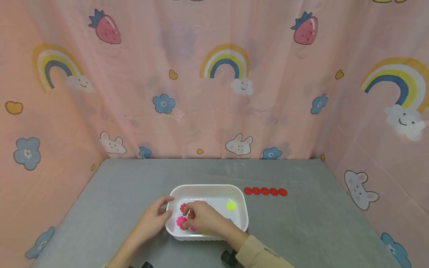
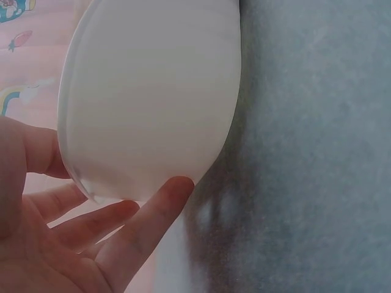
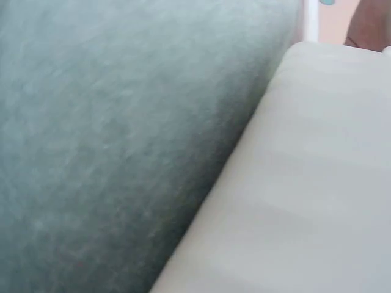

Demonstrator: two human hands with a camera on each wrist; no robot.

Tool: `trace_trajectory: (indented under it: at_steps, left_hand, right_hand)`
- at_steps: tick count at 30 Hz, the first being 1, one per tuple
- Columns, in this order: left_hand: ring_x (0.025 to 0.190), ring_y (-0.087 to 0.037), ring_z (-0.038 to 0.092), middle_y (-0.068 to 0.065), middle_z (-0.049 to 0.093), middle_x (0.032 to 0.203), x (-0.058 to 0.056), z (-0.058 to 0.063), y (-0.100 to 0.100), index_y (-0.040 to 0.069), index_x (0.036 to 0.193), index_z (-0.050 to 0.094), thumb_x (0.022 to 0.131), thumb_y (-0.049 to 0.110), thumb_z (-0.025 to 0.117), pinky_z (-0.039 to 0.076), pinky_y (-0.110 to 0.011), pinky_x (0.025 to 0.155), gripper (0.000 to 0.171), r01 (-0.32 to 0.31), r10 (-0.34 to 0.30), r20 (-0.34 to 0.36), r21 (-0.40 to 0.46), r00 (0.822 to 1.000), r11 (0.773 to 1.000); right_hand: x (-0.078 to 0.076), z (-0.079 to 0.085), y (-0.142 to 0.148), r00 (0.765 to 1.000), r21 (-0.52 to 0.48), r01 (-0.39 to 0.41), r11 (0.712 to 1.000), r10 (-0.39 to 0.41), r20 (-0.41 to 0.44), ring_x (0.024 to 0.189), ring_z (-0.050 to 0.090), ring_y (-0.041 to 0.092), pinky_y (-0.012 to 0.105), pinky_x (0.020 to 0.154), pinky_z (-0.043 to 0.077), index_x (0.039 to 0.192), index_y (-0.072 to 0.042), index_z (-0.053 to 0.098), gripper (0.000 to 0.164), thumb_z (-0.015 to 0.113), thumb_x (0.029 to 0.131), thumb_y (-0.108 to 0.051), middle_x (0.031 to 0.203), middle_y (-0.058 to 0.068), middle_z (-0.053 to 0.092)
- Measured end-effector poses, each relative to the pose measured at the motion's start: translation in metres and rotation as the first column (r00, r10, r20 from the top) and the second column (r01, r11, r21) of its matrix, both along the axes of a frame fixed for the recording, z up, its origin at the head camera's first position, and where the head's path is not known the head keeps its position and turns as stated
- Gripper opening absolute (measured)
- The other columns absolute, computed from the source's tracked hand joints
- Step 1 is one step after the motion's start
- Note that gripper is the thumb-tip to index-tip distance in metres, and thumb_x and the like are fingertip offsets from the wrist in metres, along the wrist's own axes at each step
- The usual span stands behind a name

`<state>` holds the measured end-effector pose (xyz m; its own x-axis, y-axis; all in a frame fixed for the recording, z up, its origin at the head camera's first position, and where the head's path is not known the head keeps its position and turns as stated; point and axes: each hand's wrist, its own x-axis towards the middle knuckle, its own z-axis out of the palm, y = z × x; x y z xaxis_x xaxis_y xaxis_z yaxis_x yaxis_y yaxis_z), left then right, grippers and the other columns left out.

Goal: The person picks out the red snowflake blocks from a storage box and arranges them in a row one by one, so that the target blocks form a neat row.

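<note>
A white plastic tray (image 1: 246, 219) holds small notched discs: a pink disc (image 1: 181, 221) and red ones at the left, a yellow disc (image 1: 231, 206) toward the right. My left hand (image 1: 152, 219) is at the tray's left end; in the left wrist view its extended fingers (image 2: 153, 229) touch the outer wall and rim. Over the discs inside the tray is my right hand (image 1: 202, 217), its index finger and thumb bent and spread apart. It covers part of the pile. The right wrist view is mostly filled by the tray's outer side (image 3: 317, 183).
On the grey table (image 1: 301, 230), a straight row of red discs (image 1: 265, 191) lies just beyond the tray's right back corner. Pink patterned curtains (image 1: 214, 111) stand along the back and both sides. A black object (image 1: 229, 257) sits beside the right sleeve (image 1: 261, 255).
</note>
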<state>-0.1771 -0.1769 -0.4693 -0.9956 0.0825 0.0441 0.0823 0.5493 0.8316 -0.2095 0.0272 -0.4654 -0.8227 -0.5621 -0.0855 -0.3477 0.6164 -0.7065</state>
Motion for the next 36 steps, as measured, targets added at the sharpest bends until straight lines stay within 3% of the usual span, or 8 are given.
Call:
trace_trajectory:
  at_steps: [13, 21, 28, 36]
  left_hand:
    - [0.113, -0.041, 0.067, -0.021, 0.061, 0.137, 0.0013, 0.0024, 0.0010, 0.010, 0.131, 0.063, 0.095, 0.008, 0.066, 0.056, -0.053, 0.091, 0.036, -0.005, 0.005, 0.012, -0.008, 1.000, 1.000]
    - [0.112, -0.040, 0.068, -0.021, 0.061, 0.136, 0.0001, 0.0001, 0.0006, 0.010, 0.131, 0.063, 0.095, 0.007, 0.066, 0.056, -0.052, 0.091, 0.036, -0.008, 0.008, 0.013, 0.000, 1.000, 1.000]
    - [0.111, -0.042, 0.068, -0.022, 0.061, 0.136, 0.0000, -0.0007, 0.0010, 0.010, 0.131, 0.063, 0.095, 0.007, 0.066, 0.057, -0.053, 0.090, 0.036, -0.009, 0.009, 0.019, -0.004, 1.000, 1.000]
    - [0.111, -0.040, 0.068, -0.022, 0.061, 0.135, 0.0008, 0.0010, 0.0012, 0.009, 0.132, 0.062, 0.095, 0.008, 0.065, 0.057, -0.053, 0.090, 0.037, -0.011, 0.012, 0.026, -0.016, 1.000, 1.000]
  right_hand:
    - [-0.0016, -0.0071, -0.0047, 0.990, 0.130, -0.046, 0.990, 0.062, -0.127, 0.064, 0.047, 0.005, 0.021, 0.061, 0.041, 0.092, -0.013, 0.071, 0.016, 0.082, 0.080, -0.016, 0.067, -0.008, 0.050]
    - [-0.0009, -0.0070, -0.0056, 0.987, 0.155, -0.039, 0.987, 0.062, -0.149, 0.065, 0.047, 0.006, 0.021, 0.061, 0.042, 0.092, -0.014, 0.070, 0.017, 0.081, 0.080, -0.014, 0.071, -0.009, 0.050]
    - [-0.0005, -0.0068, -0.0025, 0.998, 0.077, -0.015, 0.997, 0.020, -0.062, 0.062, 0.050, 0.007, 0.021, 0.060, 0.044, 0.091, -0.018, 0.059, 0.023, 0.078, 0.083, -0.007, 0.069, -0.008, 0.054]
    - [0.0029, 0.0020, 0.0018, 0.997, 0.020, 0.051, 0.999, -0.052, 0.053, 0.063, 0.054, 0.011, 0.021, 0.059, 0.047, 0.096, -0.019, 0.060, 0.023, 0.079, 0.085, -0.011, 0.073, -0.006, 0.058]
